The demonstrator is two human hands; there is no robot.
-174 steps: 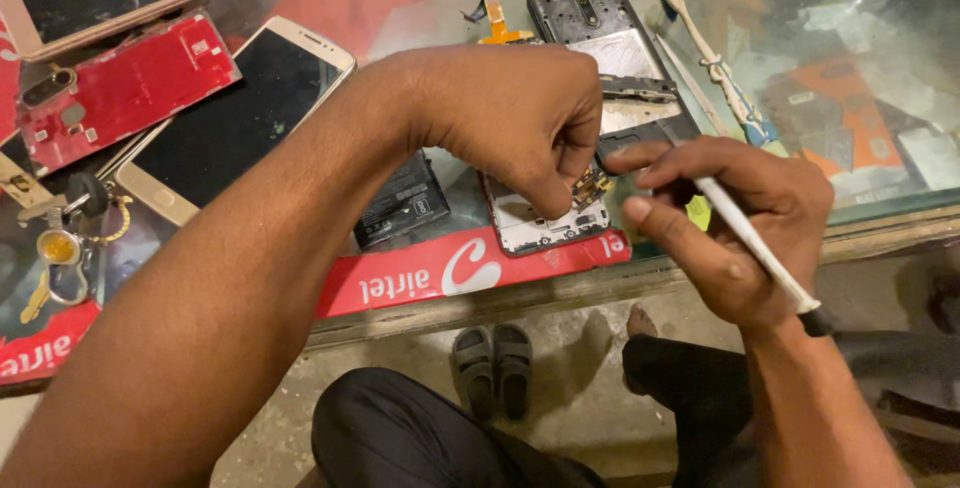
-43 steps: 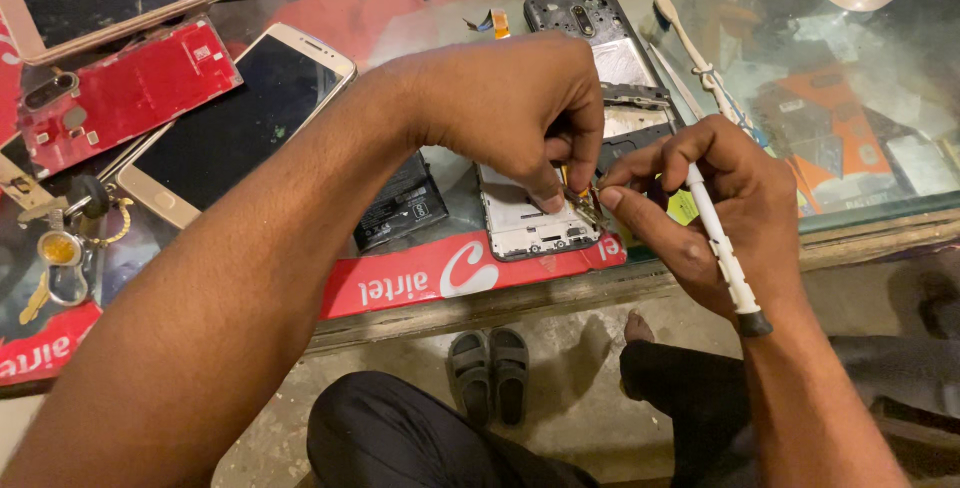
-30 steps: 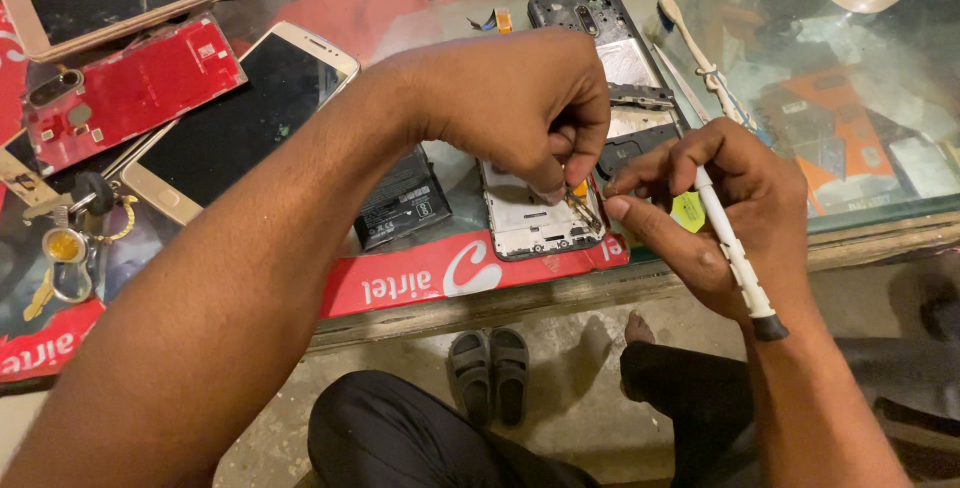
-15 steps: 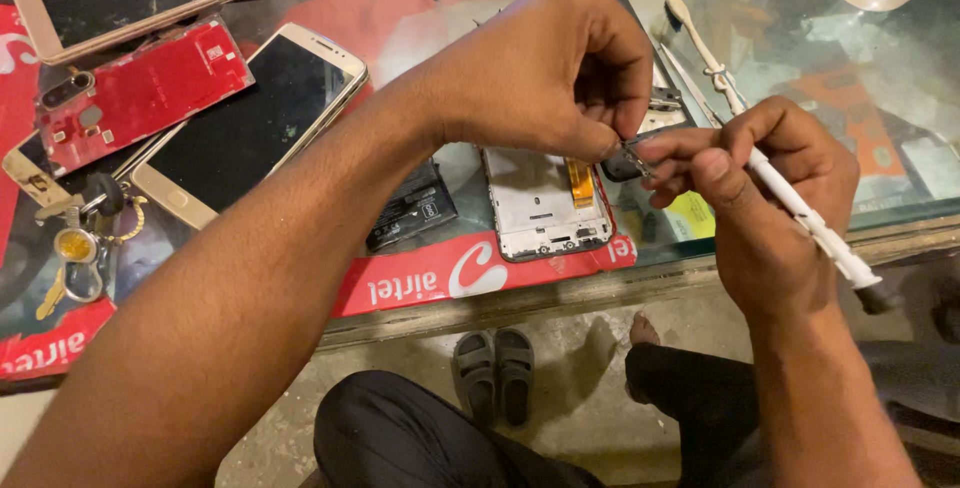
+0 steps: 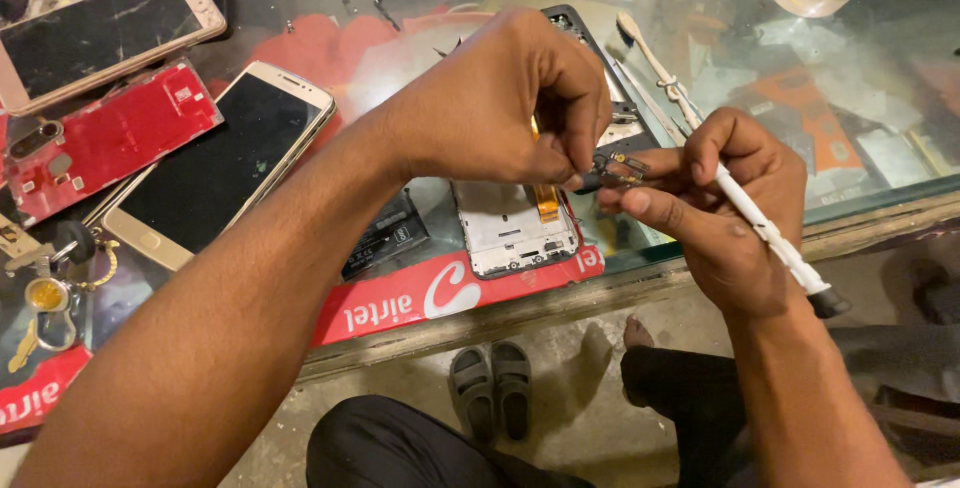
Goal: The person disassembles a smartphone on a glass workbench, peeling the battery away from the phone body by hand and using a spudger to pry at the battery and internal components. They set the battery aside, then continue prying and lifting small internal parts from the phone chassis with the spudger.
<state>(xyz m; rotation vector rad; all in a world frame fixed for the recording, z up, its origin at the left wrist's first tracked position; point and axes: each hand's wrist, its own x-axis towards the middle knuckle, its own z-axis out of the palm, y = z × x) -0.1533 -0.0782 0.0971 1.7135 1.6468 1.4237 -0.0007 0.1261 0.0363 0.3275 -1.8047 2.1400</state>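
A glass-topped counter (image 5: pixel 880 188) with a worn wooden front edge carries everything. At about six o'clock an opened white phone frame (image 5: pixel 515 233) with an orange flex strip lies flat, its lower end on a red sticker (image 5: pixel 440 298) along the front edge. Just beside it toward nine lies a dark battery (image 5: pixel 385 238). Farther toward nine lie a gold-edged phone (image 5: pixel 225 163) and a red phone back (image 5: pixel 105 138); at eleven, another phone (image 5: pixel 100 33). Keys (image 5: pixel 45 298), probably on a ring, lie at eight. At one lies a pale tool (image 5: pixel 655 68).
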